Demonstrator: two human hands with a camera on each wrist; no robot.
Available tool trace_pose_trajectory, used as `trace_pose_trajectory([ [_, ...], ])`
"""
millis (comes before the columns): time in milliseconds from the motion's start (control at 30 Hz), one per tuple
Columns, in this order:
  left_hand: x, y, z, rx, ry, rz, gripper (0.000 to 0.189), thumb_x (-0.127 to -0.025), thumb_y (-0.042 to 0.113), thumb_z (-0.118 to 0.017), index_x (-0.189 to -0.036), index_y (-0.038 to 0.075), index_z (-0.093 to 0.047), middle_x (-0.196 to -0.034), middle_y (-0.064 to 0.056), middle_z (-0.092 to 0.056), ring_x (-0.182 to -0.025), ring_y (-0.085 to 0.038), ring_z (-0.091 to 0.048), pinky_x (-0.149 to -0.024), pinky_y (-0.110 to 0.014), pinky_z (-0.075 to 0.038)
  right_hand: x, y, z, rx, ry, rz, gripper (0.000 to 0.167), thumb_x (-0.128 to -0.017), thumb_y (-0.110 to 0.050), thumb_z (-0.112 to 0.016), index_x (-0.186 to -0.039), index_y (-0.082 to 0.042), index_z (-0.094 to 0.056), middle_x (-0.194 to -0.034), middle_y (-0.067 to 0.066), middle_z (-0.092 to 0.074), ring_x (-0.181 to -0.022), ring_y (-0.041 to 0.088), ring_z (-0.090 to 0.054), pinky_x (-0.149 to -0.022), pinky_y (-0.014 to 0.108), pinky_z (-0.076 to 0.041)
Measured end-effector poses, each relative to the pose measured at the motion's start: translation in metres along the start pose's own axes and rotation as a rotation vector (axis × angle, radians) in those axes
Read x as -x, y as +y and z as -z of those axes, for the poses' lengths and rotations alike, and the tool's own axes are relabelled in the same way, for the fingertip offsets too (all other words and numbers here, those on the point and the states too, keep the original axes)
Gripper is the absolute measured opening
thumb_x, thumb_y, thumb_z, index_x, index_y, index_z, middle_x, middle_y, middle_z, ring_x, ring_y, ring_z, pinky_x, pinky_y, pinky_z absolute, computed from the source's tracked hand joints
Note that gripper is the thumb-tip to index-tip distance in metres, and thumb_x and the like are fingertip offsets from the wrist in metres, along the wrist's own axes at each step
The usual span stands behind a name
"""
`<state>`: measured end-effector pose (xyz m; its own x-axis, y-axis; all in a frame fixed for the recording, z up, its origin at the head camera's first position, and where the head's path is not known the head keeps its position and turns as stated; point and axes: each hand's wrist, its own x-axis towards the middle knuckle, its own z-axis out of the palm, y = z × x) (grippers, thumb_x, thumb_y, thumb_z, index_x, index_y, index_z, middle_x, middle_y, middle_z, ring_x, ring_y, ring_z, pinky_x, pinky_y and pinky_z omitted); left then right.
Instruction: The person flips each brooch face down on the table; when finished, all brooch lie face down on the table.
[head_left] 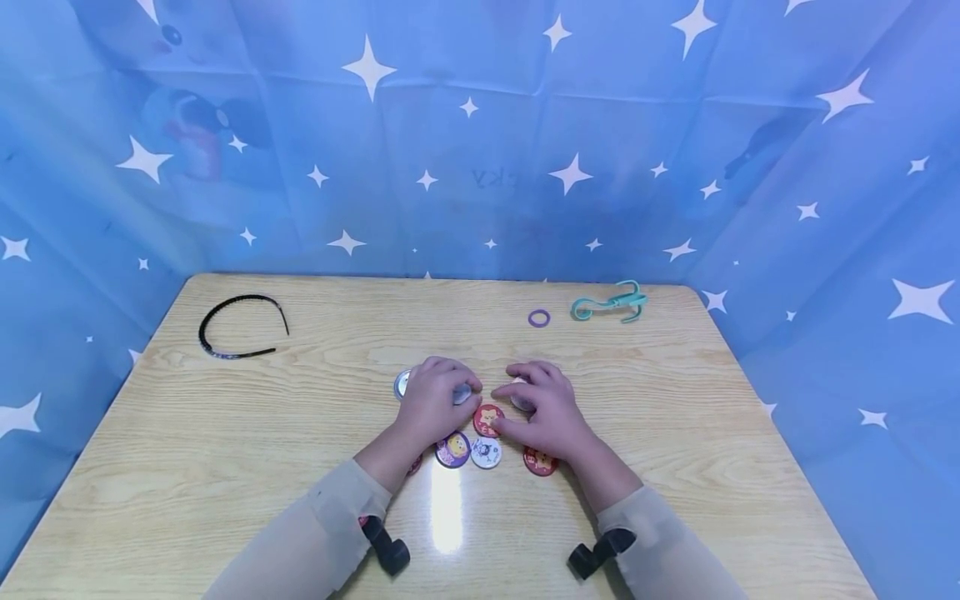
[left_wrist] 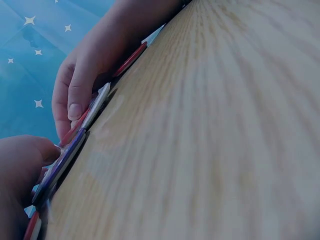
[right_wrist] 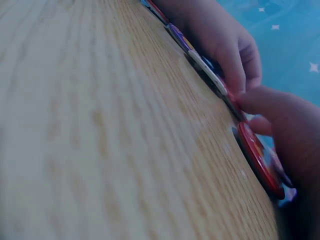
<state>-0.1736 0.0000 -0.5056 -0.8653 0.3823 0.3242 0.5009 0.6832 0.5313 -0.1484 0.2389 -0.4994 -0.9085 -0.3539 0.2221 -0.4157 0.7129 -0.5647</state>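
Observation:
Round pin badges lie together on the wooden table. My left hand [head_left: 435, 398] curls its thumb and fingers round a pale blue badge [head_left: 461, 393]. Partly under that hand shows another badge with a blue rim [head_left: 402, 384]. Spread over a whitish badge [head_left: 522, 398] is my right hand [head_left: 546, 407], its thumb touching the edge of a red badge [head_left: 487, 419] with a yellow star figure. Nearer me are a purple badge [head_left: 452, 451] and a white badge [head_left: 486, 453]. A second red badge [head_left: 540, 462] sits below the right hand, partly hidden by it.
A black headband [head_left: 217, 354] lies at the back left of the table [head_left: 225, 467]. Toward the back right are a purple ring [head_left: 538, 318] and a teal claw hair clip [head_left: 618, 302]. A blue star-patterned curtain [head_left: 480, 142] hangs behind.

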Motion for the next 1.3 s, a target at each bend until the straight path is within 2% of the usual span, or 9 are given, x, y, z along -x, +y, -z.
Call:
trace_pose_trajectory([
  [100,0.0000,0.0002,0.0004,0.002,-0.006,0.000,0.006,-0.093,0.027,-0.082,-0.097,0.025,-0.080,-0.117,0.002,-0.075,-0.120,-0.026,-0.061,-0.106,-0.050,-0.044,0.0008,-0.0010,0.0002,0.025,-0.020,0.015,0.039,-0.084,-0.047,-0.089,-0.118,-0.030,-0.082,-0.151,0.005,-0.058,-0.144,0.035,-0.038,-0.116,0.064,-0.024],
  [233,0.0002,0.0007,0.0013,0.012,-0.012,0.000,0.006,-0.095,0.029,-0.079,-0.099,0.024,-0.081,-0.118,0.002,-0.075,-0.121,-0.027,-0.061,-0.107,-0.051,-0.043,0.0000,-0.0006,-0.0009,0.034,0.002,0.008,0.032,-0.088,-0.040,-0.087,-0.117,-0.027,-0.082,-0.149,0.007,-0.060,-0.143,0.036,-0.040,-0.116,0.063,-0.025],
  [367,0.0001,0.0005,0.0013,-0.003,-0.038,0.008,0.018,-0.095,0.042,-0.079,-0.101,0.026,-0.082,-0.119,0.004,-0.074,-0.122,-0.025,-0.059,-0.108,-0.050,-0.042,-0.0011,-0.0005,-0.0020,0.029,0.019,-0.030,0.029,-0.092,-0.036,-0.085,-0.119,-0.024,-0.081,-0.148,0.008,-0.061,-0.142,0.035,-0.041,-0.117,0.062,-0.026],
  [467,0.0000,-0.0003,0.0007,-0.031,-0.067,0.010,0.030,-0.090,0.053,-0.081,-0.105,0.027,-0.082,-0.120,0.005,-0.072,-0.123,-0.023,-0.058,-0.108,-0.049,-0.042,-0.0014,-0.0016,-0.0022,0.012,0.030,-0.080,0.031,-0.093,-0.037,-0.084,-0.119,-0.021,-0.081,-0.148,0.009,-0.061,-0.143,0.035,-0.041,-0.118,0.060,-0.028],
  [567,-0.0002,-0.0011,0.0000,-0.059,-0.081,0.001,0.037,-0.086,0.058,-0.083,-0.107,0.027,-0.082,-0.121,0.005,-0.072,-0.123,-0.023,-0.057,-0.106,-0.049,-0.043,-0.0016,-0.0022,-0.0025,-0.004,0.044,-0.121,0.033,-0.094,-0.037,-0.084,-0.119,-0.017,-0.080,-0.148,0.009,-0.061,-0.144,0.035,-0.041,-0.118,0.058,-0.031],
  [867,-0.0008,-0.0018,-0.0004,-0.049,-0.085,0.010,0.035,-0.089,0.051,-0.085,-0.112,0.025,-0.081,-0.125,0.003,-0.071,-0.126,-0.025,-0.057,-0.110,-0.051,-0.042,-0.0019,0.0014,-0.0034,0.002,0.039,-0.086,0.042,-0.092,-0.041,-0.084,-0.126,-0.017,-0.079,-0.147,0.007,-0.061,-0.143,0.034,-0.042,-0.118,0.059,-0.029],
  [1167,-0.0010,-0.0018,0.0001,-0.012,-0.057,0.002,0.029,-0.091,0.042,-0.086,-0.114,0.025,-0.082,-0.121,0.003,-0.074,-0.123,-0.026,-0.059,-0.107,-0.051,-0.043,-0.0028,0.0019,-0.0032,-0.080,0.072,-0.096,0.038,-0.089,-0.031,-0.089,-0.124,-0.017,-0.080,-0.141,0.005,-0.065,-0.141,0.034,-0.043,-0.116,0.058,-0.031],
  [1300,-0.0011,-0.0018,-0.0001,-0.006,-0.054,0.007,0.028,-0.091,0.041,-0.087,-0.113,0.026,-0.081,-0.121,0.003,-0.074,-0.124,-0.026,-0.059,-0.107,-0.051,-0.043,-0.0032,0.0024,-0.0027,-0.120,0.103,-0.068,0.035,-0.087,-0.026,-0.091,-0.120,-0.017,-0.081,-0.137,0.004,-0.068,-0.138,0.033,-0.045,-0.115,0.057,-0.033],
])
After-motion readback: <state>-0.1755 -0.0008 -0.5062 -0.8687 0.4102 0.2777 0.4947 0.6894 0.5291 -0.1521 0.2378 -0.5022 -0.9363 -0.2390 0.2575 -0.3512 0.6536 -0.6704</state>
